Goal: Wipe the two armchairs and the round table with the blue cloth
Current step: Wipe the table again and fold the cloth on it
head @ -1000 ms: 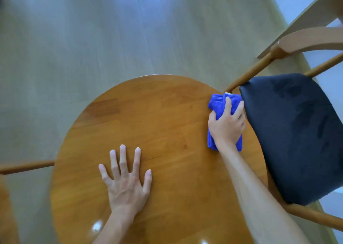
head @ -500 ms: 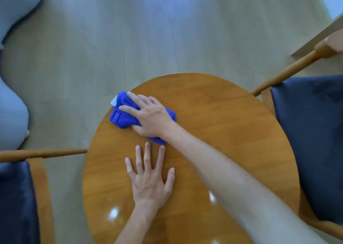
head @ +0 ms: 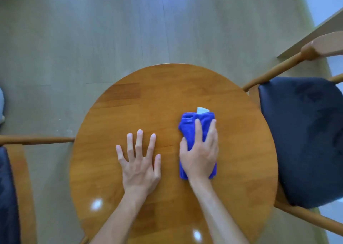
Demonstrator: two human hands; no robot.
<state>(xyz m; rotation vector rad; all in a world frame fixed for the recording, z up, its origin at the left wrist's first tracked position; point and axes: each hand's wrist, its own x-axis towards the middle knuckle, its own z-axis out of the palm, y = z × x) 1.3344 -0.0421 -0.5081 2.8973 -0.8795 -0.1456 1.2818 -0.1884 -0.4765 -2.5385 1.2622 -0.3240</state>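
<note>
The round wooden table (head: 148, 99) fills the middle of the view. My right hand (head: 201, 153) presses the folded blue cloth (head: 189, 122) flat on the table's right half; a white label sticks out at the cloth's far end. My left hand (head: 139, 160) lies flat on the table just left of it, fingers spread, holding nothing. One armchair with a dark seat (head: 306, 132) stands right of the table. The other armchair (head: 9, 188) shows only at the left edge.
Light wooden floor (head: 111, 30) lies beyond the table. A wooden armrest (head: 37, 139) of the left chair reaches to the table's left rim. The right chair's wooden arm (head: 278, 68) rises at the upper right, near a pale wall edge.
My right hand has swept the cloth from the table's right rim to the far left, then back to the right half. My left hand has stayed flat on the table.
</note>
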